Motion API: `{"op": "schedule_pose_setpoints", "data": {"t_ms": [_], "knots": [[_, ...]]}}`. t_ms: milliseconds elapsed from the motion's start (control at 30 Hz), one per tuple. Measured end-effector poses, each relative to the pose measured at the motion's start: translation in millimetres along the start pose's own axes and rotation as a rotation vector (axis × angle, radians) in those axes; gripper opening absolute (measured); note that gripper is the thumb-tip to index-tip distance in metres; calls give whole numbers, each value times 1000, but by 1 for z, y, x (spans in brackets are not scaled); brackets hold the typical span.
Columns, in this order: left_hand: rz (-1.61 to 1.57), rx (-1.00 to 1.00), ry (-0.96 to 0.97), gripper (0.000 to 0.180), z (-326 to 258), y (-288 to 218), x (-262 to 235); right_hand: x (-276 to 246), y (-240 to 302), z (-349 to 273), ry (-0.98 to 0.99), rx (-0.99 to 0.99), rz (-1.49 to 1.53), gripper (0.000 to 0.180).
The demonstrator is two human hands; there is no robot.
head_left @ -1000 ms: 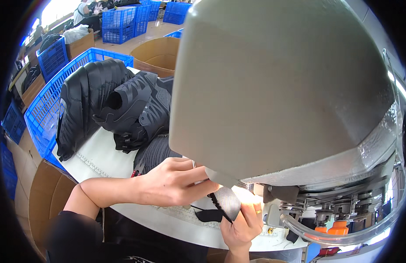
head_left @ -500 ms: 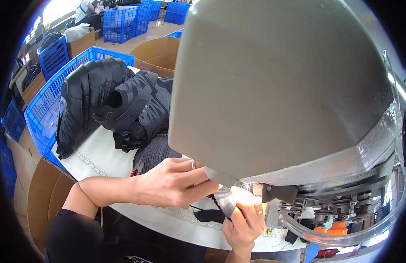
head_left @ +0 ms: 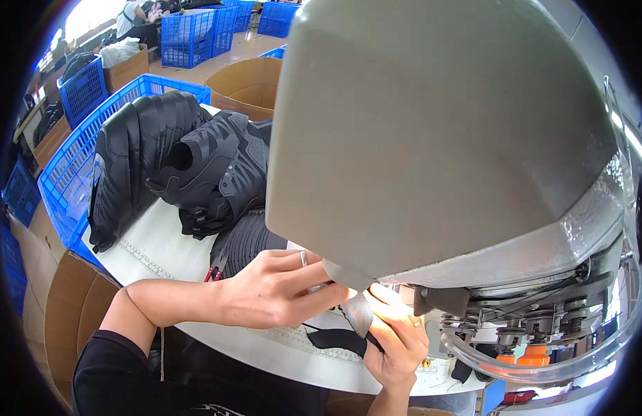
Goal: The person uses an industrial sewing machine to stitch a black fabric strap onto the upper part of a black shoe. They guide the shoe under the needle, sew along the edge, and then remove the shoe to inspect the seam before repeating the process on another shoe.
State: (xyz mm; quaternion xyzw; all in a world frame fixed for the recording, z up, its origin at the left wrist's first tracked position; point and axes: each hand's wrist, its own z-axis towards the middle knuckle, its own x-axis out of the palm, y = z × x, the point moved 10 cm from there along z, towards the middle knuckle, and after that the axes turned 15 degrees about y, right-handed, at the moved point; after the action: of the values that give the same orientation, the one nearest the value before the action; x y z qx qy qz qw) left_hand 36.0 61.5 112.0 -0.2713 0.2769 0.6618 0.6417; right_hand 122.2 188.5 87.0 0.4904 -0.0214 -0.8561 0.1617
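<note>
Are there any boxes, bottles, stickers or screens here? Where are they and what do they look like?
No stickers, signs or screens that I can see.
Open cardboard box: behind the white table, plain brown.
Cardboard box: lower left beside the person's arm, plain brown.
Blue plastic crates: on the floor far back, blue lattice walls.
Blue crate: left of the black shoe uppers, same lattice.
Two small bottles: lower right under the machine, orange.

A shoe workshop: sewing machine (head_left: 446, 132), stacked black uppers (head_left: 175, 166), blue crates (head_left: 189, 35).
</note>
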Motion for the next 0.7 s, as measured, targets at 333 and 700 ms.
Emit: {"op": "schedule_pose_setpoints", "data": {"t_ms": [333,700], "knots": [[-79,19,32,31,1,9,-1,-4,21,14,95,-101,-268,27],[29,25,55,28,7,-5,-2,-8,23,17,87,-100,-308,25]]}}
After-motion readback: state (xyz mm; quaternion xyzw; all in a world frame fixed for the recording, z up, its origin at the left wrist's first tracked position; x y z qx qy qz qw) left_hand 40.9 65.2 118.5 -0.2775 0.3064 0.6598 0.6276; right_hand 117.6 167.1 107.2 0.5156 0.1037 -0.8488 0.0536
